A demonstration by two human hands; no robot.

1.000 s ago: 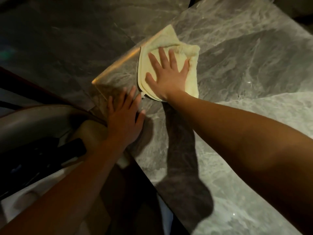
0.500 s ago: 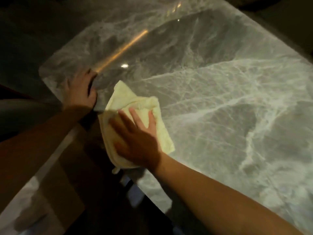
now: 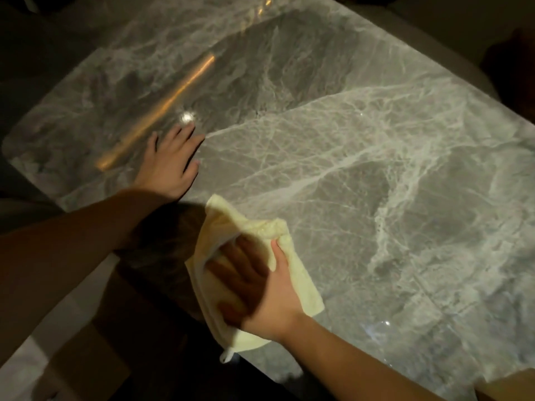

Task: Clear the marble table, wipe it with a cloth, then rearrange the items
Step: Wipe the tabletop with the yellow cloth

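Observation:
A grey, white-veined marble table [image 3: 362, 146] fills most of the view, its top bare. A folded pale yellow cloth [image 3: 231, 230] lies at the table's near edge, partly hanging over it. My right hand [image 3: 260, 287] presses flat on the cloth with fingers spread, the thumb curled over its right fold. My left hand [image 3: 170, 160] rests palm down on the marble to the upper left of the cloth, fingers apart, holding nothing.
The table's near edge runs diagonally from the left corner [image 3: 11, 146] to the lower right. Below it lies dark floor and a pale surface [image 3: 26, 360] at the bottom left. A dark shape [image 3: 509, 59] sits beyond the table's far right edge.
My right hand has slid the cloth from the table's left corner along the near edge toward me. My left hand has moved from the edge onto the tabletop.

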